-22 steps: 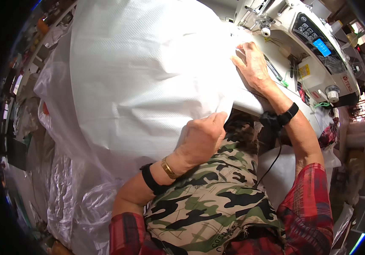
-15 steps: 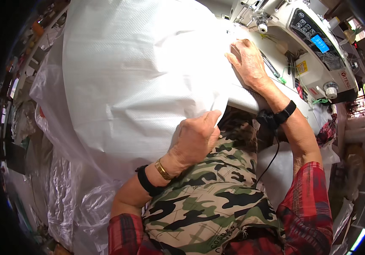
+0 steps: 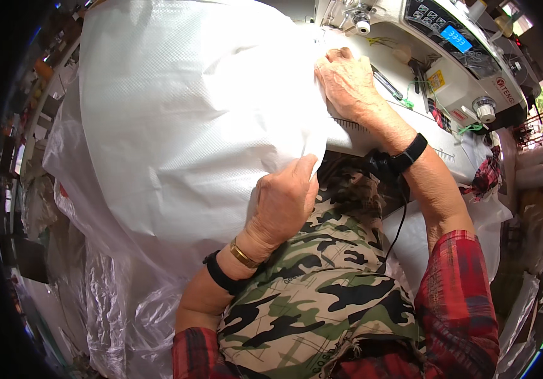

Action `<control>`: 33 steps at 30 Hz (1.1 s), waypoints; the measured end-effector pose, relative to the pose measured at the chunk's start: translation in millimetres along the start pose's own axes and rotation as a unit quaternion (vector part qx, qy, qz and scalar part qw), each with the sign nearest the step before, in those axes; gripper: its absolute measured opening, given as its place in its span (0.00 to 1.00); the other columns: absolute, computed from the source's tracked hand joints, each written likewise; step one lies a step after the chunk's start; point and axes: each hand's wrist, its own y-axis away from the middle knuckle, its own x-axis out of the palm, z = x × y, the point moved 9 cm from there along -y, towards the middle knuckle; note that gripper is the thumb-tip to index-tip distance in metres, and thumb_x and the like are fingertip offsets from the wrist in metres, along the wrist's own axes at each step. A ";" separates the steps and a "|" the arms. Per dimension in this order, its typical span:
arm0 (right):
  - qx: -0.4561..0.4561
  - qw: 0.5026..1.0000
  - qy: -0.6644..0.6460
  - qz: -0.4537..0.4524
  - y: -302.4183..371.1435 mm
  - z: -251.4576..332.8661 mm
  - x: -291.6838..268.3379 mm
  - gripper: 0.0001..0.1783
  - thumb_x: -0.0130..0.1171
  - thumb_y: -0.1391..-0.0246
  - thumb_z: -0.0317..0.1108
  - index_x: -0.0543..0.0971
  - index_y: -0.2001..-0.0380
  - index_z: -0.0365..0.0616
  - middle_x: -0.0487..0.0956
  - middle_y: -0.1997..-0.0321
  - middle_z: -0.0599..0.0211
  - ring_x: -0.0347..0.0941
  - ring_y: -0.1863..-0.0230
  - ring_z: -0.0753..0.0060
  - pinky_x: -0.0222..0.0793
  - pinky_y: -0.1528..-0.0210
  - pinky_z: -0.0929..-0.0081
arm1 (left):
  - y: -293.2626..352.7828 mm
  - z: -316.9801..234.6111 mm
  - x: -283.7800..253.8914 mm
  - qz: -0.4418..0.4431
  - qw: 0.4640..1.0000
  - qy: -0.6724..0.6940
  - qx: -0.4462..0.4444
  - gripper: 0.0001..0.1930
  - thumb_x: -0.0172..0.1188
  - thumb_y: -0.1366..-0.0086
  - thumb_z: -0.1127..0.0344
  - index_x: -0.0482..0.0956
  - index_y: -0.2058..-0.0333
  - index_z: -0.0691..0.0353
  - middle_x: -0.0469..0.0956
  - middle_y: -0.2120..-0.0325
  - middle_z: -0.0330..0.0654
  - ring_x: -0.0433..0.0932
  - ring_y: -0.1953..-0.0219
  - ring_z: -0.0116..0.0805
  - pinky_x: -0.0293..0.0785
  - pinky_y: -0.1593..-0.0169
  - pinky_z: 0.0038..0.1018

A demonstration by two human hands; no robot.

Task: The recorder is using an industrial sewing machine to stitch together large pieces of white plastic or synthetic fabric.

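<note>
A large white woven plastic sheet (image 3: 158, 114) spreads over the left and middle of the view, part of it over my lap. My left hand (image 3: 283, 201) pinches its near right edge between thumb and fingers. Farther up the same edge, close to the sewing machine's (image 3: 474, 76) needle area, my right hand (image 3: 346, 82) bends its fingers over the sheet and holds it. Glare washes out the sheet around those fingertips, and the needle itself cannot be made out.
Right of my right hand, a dark slim tool (image 3: 390, 85) with green thread lies on the machine bed. A printed ruler scale (image 3: 347, 124) runs along the bed's near edge. Clear plastic film (image 3: 132, 309) hangs at the lower left. A black cable (image 3: 401, 227) dangles beside my lap.
The whole view has shifted a little, so the machine sits farther left and up. Both hands keep their hold on the sheet's edge, and my right fingers look more curled.
</note>
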 end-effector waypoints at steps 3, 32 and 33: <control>0.021 0.999 -0.038 -0.015 -0.1 -8.7 1.2 0.12 0.51 0.41 0.39 0.78 0.64 0.44 0.76 0.58 0.61 0.71 0.50 0.57 0.64 0.55 0.54 | -2.0 -4.3 1.2 0.006 0.998 -0.059 -0.005 0.16 0.61 0.42 0.74 0.75 0.54 0.68 0.81 0.67 0.55 0.80 0.69 0.54 0.76 0.66 0.38; -0.284 0.810 -0.508 -0.071 119.6 196.1 -5.9 0.10 0.54 0.41 0.34 0.79 0.66 0.38 0.79 0.60 0.51 0.75 0.55 0.54 0.72 0.51 0.62 | -60.1 -7.3 5.0 0.076 0.945 -0.312 0.062 0.06 0.60 0.44 0.67 0.82 0.68 0.60 0.79 0.78 0.49 0.81 0.71 0.48 0.76 0.64 0.40; -0.341 0.856 -0.381 -0.079 132.3 181.9 -29.5 0.12 0.53 0.41 0.36 0.79 0.69 0.38 0.80 0.62 0.51 0.77 0.58 0.53 0.72 0.52 0.60 | -58.5 -0.4 6.6 0.069 0.949 -0.297 0.075 0.05 0.60 0.44 0.67 0.81 0.70 0.61 0.79 0.78 0.49 0.80 0.72 0.49 0.75 0.65 0.41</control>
